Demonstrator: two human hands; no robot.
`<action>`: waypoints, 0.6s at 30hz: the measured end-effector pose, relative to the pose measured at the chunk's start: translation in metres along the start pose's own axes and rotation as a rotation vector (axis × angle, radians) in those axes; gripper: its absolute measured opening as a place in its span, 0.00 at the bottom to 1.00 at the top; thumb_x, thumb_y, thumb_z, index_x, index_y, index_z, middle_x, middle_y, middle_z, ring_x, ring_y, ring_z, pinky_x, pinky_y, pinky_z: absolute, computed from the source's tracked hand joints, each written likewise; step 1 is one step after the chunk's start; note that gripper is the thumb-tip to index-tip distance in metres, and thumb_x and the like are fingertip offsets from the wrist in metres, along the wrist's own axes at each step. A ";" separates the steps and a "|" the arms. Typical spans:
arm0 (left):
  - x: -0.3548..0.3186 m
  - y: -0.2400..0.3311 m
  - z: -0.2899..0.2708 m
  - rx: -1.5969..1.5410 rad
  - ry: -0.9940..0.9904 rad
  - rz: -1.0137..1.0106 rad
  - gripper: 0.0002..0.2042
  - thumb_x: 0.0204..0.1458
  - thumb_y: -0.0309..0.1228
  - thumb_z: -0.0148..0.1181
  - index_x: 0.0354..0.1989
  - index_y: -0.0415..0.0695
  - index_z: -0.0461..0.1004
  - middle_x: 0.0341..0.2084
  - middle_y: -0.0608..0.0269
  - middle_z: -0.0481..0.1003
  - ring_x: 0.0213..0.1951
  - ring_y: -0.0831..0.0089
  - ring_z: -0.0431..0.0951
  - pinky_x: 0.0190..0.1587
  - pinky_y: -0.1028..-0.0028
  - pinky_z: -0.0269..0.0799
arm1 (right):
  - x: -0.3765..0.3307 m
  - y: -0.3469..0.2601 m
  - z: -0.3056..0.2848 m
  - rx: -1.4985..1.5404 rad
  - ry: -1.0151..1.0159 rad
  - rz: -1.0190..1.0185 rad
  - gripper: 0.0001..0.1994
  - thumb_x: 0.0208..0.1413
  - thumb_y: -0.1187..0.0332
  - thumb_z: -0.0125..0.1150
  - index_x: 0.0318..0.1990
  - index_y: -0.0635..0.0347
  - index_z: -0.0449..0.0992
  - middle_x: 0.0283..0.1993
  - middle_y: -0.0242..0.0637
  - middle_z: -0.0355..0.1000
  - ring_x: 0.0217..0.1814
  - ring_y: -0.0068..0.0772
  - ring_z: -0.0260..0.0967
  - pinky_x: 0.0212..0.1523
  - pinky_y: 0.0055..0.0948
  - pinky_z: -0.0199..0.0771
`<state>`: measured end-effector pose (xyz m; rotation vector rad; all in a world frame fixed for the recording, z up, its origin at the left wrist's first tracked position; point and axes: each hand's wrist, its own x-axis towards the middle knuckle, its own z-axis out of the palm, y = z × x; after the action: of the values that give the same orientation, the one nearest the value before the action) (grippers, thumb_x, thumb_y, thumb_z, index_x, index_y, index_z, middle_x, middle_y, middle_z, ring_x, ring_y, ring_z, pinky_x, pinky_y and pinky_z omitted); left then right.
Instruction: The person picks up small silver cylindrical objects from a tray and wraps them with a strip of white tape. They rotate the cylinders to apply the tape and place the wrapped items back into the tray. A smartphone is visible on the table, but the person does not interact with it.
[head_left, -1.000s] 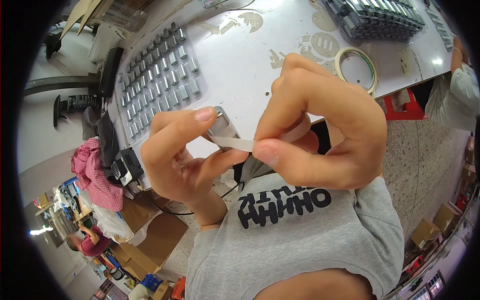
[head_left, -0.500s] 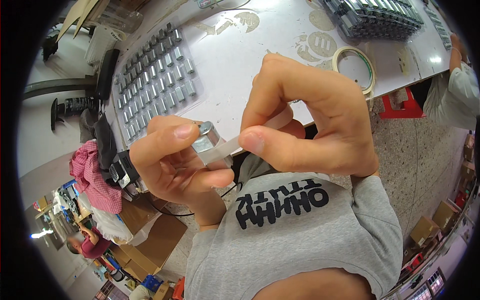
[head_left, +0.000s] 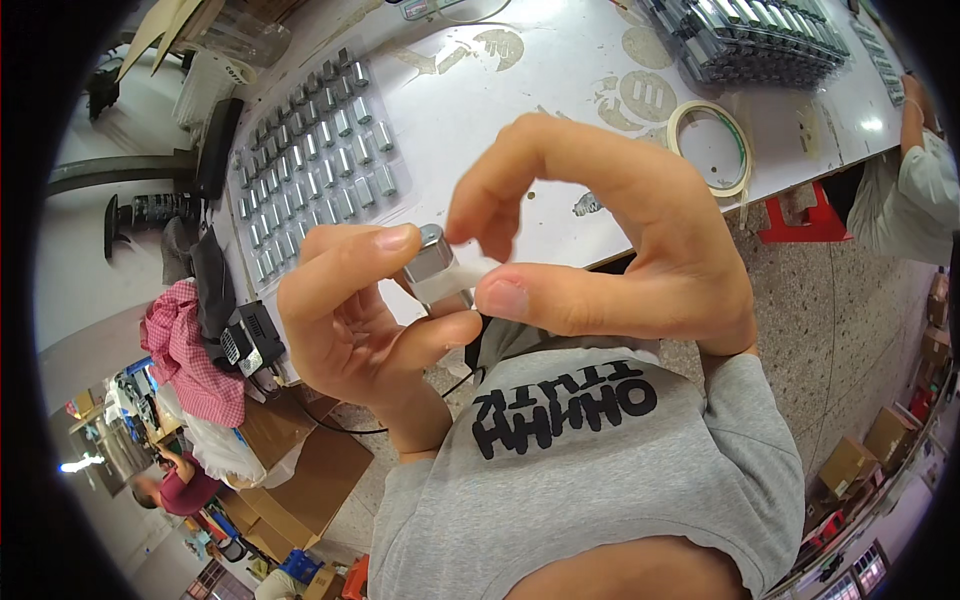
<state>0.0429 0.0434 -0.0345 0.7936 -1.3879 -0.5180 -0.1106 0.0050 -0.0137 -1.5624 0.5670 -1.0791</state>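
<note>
Up close to the camera, both hands are raised in front of the chest, over the near edge of a white worktable (head_left: 560,130). The left hand (head_left: 350,320) is palm-up-ish with fingers curled, and it's pinching a small metal cylinder (head_left: 432,262) between forefinger on top and thumb underneath. So that hand is clamped on the part, which sits right between the two hands, above the table edge.

The right hand (head_left: 610,250) arches over from the right, forefinger bent down toward the top of the cylinder and thumb stretched out flat below. Thumb and fingers are nipping a strip of white tape (head_left: 470,275) that lies against the cylinder's side. Looks papery and matte, while the cylinder is shiny, silvery, with a flat end cap.

On the table behind, to the left, there's a clear tray (head_left: 310,160) of the same kind of silvery cylinders laid in tidy rows. Another darker tray (head_left: 750,40) full of them sits at the far right. A roll of pale tape (head_left: 712,148) with a greenish inner edge lies flat near the right edge, well apart from the hands. A few round tan marks stain the tabletop.

Below the table there's a red stool (head_left: 800,215), speckled floor, brown cardboard boxes (head_left: 300,470) lower left and a red checked cloth (head_left: 190,350).
</note>
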 end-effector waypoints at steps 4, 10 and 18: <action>0.001 -0.001 -0.001 -0.003 -0.009 0.012 0.26 0.26 0.31 0.71 0.36 0.38 0.66 0.24 0.62 0.69 0.26 0.77 0.68 0.26 0.84 0.61 | -0.001 0.000 -0.005 -0.074 -0.064 0.011 0.05 0.42 0.72 0.58 0.26 0.63 0.69 0.24 0.30 0.64 0.28 0.21 0.58 0.33 0.19 0.55; -0.006 -0.016 -0.001 -0.311 0.051 -0.129 0.27 0.30 0.37 0.69 0.37 0.39 0.64 0.24 0.59 0.68 0.23 0.78 0.68 0.23 0.85 0.60 | 0.001 0.000 -0.003 -0.097 -0.112 -0.045 0.04 0.41 0.73 0.57 0.23 0.63 0.68 0.21 0.29 0.61 0.25 0.21 0.53 0.30 0.20 0.53; -0.006 -0.050 -0.007 -0.798 -0.150 -0.087 0.24 0.38 0.42 0.63 0.40 0.43 0.61 0.21 0.59 0.65 0.16 0.80 0.66 0.15 0.88 0.59 | -0.001 0.003 0.006 -0.065 -0.090 -0.126 0.04 0.38 0.74 0.57 0.22 0.63 0.68 0.20 0.30 0.61 0.24 0.23 0.54 0.28 0.21 0.52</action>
<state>0.0553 0.0173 -0.0761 0.1641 -1.1367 -1.1234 -0.1052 0.0087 -0.0166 -1.7132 0.4506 -1.0875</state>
